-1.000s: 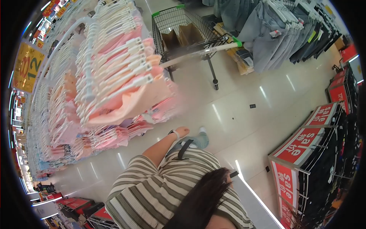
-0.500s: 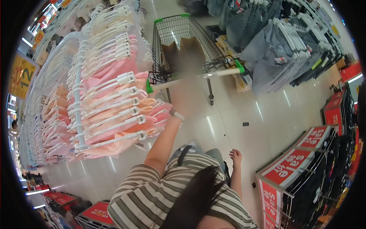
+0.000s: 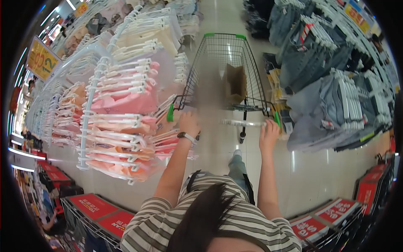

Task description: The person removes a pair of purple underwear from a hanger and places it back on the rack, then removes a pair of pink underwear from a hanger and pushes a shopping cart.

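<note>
Rack of pink & peach tops (image 3: pixel 121 126) on white hangers at left, w/ yellow price sign (image 3: pixel 41 64) above. Grey & denim garments (image 3: pixel 323 105) hang at right; red sale signs (image 3: pixel 105 214) along bottom, glossy floor (image 3: pixel 310 176) btwn.

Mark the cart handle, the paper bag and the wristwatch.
cart handle (image 3: pixel 243 123), head view, bare middle of bar.
paper bag (image 3: pixel 235 84), head view, front face.
wristwatch (image 3: pixel 186 136), head view, band on left wrist.

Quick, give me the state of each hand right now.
Left hand: closed on the cart handle, near its green left end.
Right hand: closed on the cart handle, near its right end.
</note>
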Available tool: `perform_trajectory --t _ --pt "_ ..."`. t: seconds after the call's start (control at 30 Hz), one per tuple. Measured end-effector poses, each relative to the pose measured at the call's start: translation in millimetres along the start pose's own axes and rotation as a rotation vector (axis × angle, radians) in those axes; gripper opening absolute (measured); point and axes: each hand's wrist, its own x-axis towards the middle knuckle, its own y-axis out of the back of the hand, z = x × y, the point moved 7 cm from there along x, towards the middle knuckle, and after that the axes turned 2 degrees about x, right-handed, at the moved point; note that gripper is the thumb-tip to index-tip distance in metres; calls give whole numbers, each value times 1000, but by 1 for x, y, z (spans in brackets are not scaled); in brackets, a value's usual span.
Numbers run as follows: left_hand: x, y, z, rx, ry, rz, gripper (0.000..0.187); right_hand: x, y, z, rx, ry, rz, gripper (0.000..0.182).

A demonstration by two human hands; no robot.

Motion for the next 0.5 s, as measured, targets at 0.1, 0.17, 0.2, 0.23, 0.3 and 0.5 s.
perform_trajectory --t 0.1,0.17,0.2,0.23,0.3,0.5 --pt "19 -5 -5 47 81 -135 33 18 -46 23 -117 128 -262 12" --pt "27 -32 -10 112 37 -288 18 22 -52 33 -82 167 -219 11" --pt "30 -32 -9 121 61 -288 18 23 -52 34 -64 190 -170 12" --pt "31 -37 -8 133 83 -381 17 26 -52 36 -45 200 -179 12" --pt "30 -40 1 142 120 -478 16 32 -47 41 11 252 -172 10" --pt "30 -45 42 96 183 -277 15 57 -54 91 14 272 -189 6"
